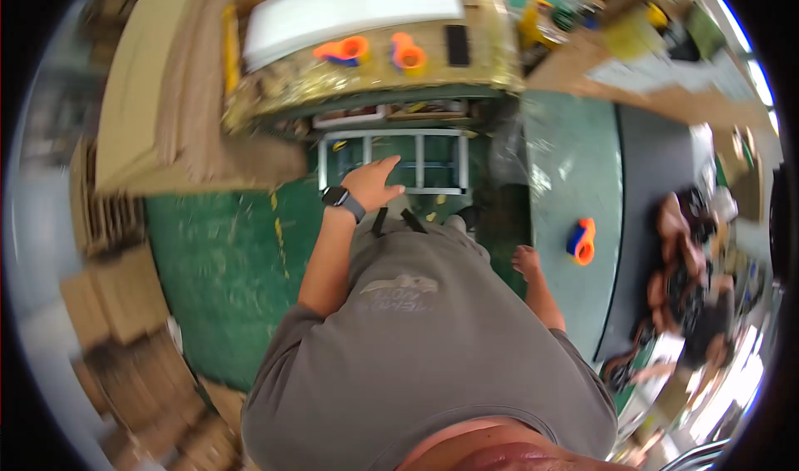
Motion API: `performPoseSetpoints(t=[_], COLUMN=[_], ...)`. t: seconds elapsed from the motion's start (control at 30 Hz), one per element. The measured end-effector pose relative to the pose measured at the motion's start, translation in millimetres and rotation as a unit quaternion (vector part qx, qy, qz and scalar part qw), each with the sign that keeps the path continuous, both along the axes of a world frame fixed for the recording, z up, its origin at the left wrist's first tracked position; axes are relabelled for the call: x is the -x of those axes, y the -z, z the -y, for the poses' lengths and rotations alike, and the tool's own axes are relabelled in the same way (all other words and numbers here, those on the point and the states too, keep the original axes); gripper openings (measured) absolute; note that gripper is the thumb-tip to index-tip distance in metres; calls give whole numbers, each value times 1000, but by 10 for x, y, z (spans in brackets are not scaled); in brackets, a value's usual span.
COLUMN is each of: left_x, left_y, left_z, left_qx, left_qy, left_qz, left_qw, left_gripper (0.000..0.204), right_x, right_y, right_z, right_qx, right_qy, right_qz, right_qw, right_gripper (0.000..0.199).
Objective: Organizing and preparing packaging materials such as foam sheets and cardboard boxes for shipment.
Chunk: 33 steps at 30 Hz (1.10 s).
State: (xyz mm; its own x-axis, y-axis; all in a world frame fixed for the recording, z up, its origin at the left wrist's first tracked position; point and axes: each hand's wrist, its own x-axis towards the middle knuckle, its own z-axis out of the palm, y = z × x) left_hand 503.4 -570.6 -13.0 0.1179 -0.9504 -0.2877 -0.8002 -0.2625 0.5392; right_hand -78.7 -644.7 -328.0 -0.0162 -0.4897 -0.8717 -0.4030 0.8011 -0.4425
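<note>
My left hand [374, 181] is held out in front of my waist, fingers apart and holding nothing; a dark watch [336, 195] sits on that wrist. Beneath and beyond it, a pale metal frame with crossbars [419, 161] stands low by the workbench. My right hand [524, 260] hangs by the edge of the green-topped table [559, 171]. Its fingers look bent, but blur hides whether they are closed. On that table, nearest my right hand, lies an orange and blue tape dispenser [584, 243]. Two similar dispensers, a left one [353, 50] and a right one [408, 54], rest on the workbench.
The workbench has a tape-covered front edge [333, 94] and carries a long white sheet [354, 13] and a black phone [457, 45]. Large cardboard [137, 96] stands at the left, with stacked cartons [116, 296] nearer. Several people [691, 280] are at the right beyond a dark surface [645, 213].
</note>
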Motion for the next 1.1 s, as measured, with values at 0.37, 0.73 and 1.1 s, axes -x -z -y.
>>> performPoseSetpoints(t=[0.37,0.73,1.1], left_x=[-3464,-5485,-5255], left_y=[-533,-449,-447], left_z=[-1404,-1304,-1509], left_qx=[256,127,150], left_qy=[-475,-475,-443], left_qz=[453,566,520], left_qw=[710,662,715], left_gripper=[84,71,65], right_x=[-1337,-2345,-3324], right_y=[-212,690,-40], right_z=[1015,357,1153], right_qx=[38,124,33], right_qy=[17,-314,-360], right_qz=[63,29,103], right_qw=[997,941,927], right_gripper=[17,41,24])
